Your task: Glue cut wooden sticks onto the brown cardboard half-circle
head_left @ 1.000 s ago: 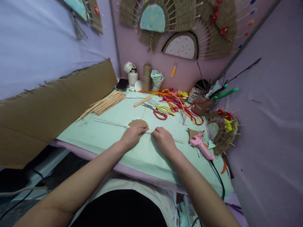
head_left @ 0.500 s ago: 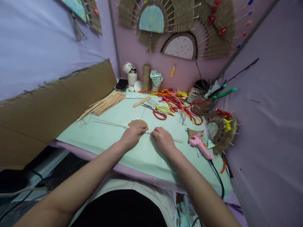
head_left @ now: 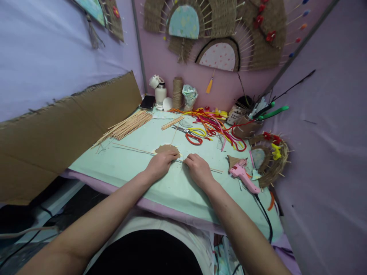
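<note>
My left hand [head_left: 160,164] lies with its fingers pressed down on a brown cardboard half-disc [head_left: 167,149] on the mint-green table [head_left: 129,168]. Thin wooden sticks [head_left: 134,149] stick out from under the cardboard to the left and upward. My right hand [head_left: 199,170] is curled just to the right of it, its fingertips pinching a thin stick [head_left: 216,170] that runs out to the right along the table. The two hands nearly touch.
A pink glue gun [head_left: 242,173] lies right of my right hand, its black cord running off the front edge. Red-handled scissors [head_left: 192,136], coloured pipe cleaners [head_left: 218,128], a stick bundle [head_left: 127,126], a woven fan piece [head_left: 271,156] and a cardboard sheet [head_left: 65,122] surround the work.
</note>
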A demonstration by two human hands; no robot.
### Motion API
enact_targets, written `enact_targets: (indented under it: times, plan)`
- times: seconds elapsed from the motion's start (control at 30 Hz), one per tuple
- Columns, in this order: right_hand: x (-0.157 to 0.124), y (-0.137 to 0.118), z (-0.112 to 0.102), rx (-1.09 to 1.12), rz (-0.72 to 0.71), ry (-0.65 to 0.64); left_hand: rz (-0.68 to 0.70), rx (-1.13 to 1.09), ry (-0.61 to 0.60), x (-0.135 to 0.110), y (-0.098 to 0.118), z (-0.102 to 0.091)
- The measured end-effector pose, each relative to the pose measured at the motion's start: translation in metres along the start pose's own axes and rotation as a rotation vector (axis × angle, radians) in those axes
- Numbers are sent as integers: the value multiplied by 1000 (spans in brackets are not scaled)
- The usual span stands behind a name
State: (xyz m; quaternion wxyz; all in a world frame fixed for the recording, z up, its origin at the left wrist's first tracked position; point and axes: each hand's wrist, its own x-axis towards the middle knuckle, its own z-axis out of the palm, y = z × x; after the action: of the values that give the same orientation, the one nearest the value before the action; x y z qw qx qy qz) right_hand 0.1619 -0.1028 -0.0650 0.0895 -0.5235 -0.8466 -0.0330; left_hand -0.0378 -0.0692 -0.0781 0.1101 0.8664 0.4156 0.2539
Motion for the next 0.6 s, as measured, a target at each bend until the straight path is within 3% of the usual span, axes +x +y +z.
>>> enact_targets:
  times: [0.6]
  plan:
    - [-8, 4, -2, 67, 52, 73, 34, 27, 28, -2, 1, 2]
